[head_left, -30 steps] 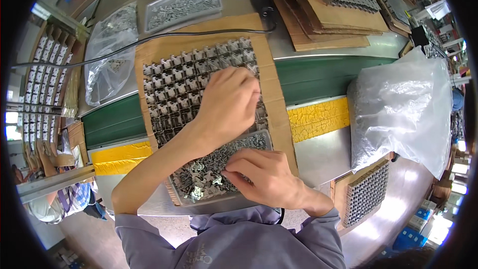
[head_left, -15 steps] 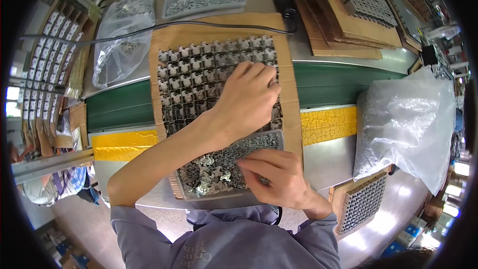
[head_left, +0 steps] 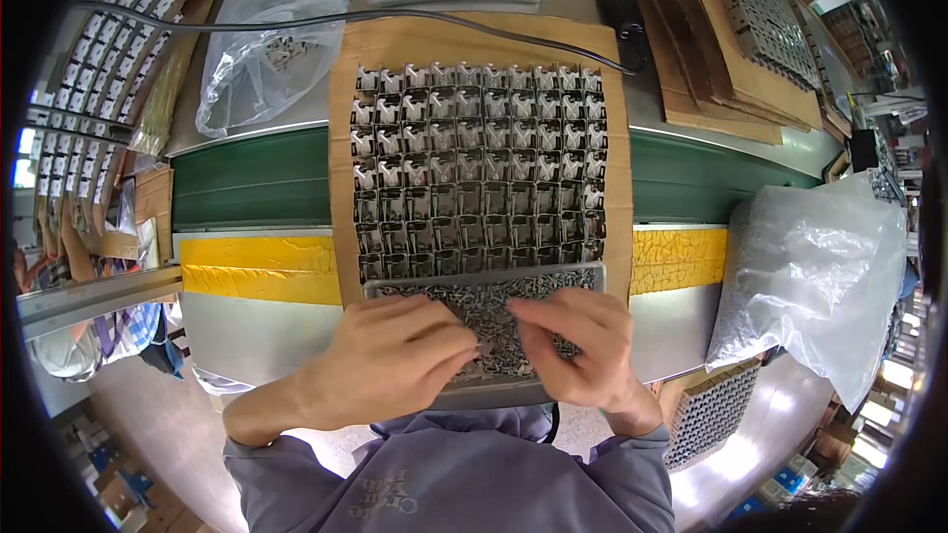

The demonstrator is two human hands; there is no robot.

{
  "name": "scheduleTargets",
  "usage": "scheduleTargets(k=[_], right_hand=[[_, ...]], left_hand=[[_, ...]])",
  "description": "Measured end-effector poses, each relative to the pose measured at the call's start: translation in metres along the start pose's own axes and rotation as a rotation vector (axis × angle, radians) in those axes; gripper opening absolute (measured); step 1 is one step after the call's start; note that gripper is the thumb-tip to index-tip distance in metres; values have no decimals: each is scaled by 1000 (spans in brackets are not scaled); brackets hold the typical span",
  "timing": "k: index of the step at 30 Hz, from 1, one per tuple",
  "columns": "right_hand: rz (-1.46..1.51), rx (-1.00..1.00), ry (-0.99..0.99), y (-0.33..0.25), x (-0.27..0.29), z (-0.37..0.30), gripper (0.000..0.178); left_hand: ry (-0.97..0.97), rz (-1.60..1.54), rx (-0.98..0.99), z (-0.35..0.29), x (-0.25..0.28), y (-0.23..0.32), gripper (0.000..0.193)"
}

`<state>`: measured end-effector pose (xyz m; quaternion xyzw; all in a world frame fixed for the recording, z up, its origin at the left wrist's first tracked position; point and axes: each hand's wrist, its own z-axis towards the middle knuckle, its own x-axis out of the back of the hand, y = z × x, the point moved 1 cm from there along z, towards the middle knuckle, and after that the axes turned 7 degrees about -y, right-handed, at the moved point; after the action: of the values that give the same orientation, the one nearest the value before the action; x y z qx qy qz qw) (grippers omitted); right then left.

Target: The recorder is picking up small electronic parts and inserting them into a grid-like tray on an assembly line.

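Back from the metal grid, our left hand joins our right hand over the near tray, fingertips pinched, holding what we cannot tell, four far rows filled, nearer ones mostly not

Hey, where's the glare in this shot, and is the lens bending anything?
Head view: white glare on the pale, shiny floor at lower right, plus highlights on the large translucent plastic bag; head view again: fisheye distortion bows the long green strip downward toward its ends, with black corners.
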<state>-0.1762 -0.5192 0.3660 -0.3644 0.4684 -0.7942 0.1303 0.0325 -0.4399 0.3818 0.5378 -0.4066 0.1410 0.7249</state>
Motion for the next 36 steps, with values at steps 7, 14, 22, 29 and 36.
scheduleTargets(k=[7,14,22,29,36], right_hand=[[-52,173,-38,-11,-26,-4,51],[-25,223,1,-13,-31,-1,45],[293,-43,44,-10,-20,-6,31],[-126,-17,-40,-11,6,-11,21],[39,-40,141,-7,7,-20,21]], left_hand=[[240,-607,209,-5,-11,0,13],[278,-728,256,-8,-17,-4,11],[176,-802,182,-6,-11,-3,10],[308,-236,98,34,7,-11,3],[265,-8,43,131,-12,-36,5]])
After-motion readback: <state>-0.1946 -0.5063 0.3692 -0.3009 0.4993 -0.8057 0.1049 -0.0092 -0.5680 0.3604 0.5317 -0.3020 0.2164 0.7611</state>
